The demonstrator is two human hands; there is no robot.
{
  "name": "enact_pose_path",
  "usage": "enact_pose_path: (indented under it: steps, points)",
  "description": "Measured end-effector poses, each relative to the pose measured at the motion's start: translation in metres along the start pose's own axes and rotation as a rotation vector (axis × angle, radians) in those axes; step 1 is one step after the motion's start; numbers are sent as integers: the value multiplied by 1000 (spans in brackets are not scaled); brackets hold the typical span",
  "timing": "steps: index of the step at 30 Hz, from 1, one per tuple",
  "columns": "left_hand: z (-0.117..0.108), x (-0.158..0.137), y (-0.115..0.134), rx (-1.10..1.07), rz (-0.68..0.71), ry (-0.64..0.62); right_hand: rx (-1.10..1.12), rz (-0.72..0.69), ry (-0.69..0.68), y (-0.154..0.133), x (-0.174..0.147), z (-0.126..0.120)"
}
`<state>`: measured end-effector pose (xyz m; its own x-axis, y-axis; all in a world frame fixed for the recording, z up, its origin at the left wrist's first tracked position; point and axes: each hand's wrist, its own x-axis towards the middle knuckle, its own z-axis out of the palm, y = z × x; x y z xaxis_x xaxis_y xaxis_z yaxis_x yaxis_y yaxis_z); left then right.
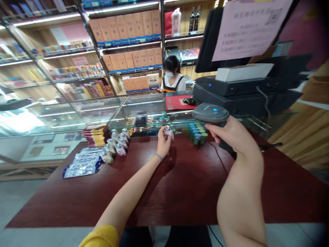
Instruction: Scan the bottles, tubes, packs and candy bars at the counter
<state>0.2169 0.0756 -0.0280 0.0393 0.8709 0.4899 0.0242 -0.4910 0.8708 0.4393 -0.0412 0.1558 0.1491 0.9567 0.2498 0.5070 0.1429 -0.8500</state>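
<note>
My left hand (163, 143) is closed around a small clear candy jar (169, 132) with a silver lid, just above the far part of the dark red counter (164, 192). In my right hand (232, 135) is a grey barcode scanner (211, 114) with a lit blue light, its head turned to the left toward the jar. Several similar small jars (120, 149) stand in rows left of my left hand. Between my hands, nearer the scanner, is a cluster of small green and blue cylinders (196, 138).
Blue and silver packets (83, 162) and a stack of red and yellow boxes (95, 135) lie at the counter's left. A glass showcase (144, 106) runs behind. A monitor (209, 41) stands at right. A mouse (189, 101) rests on a red mat. A person (173, 80) sits beyond.
</note>
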Motion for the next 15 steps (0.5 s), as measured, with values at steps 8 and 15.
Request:
enact_pose_path:
  steps: [8, 15]
  points:
    - [-142, -48, 40, -90, -203, 18, -146, -87, -135, -33, 1, 59]
    - [-209, -62, 57, -292, -379, 68, -515, -265, -355, -62, -19, 126]
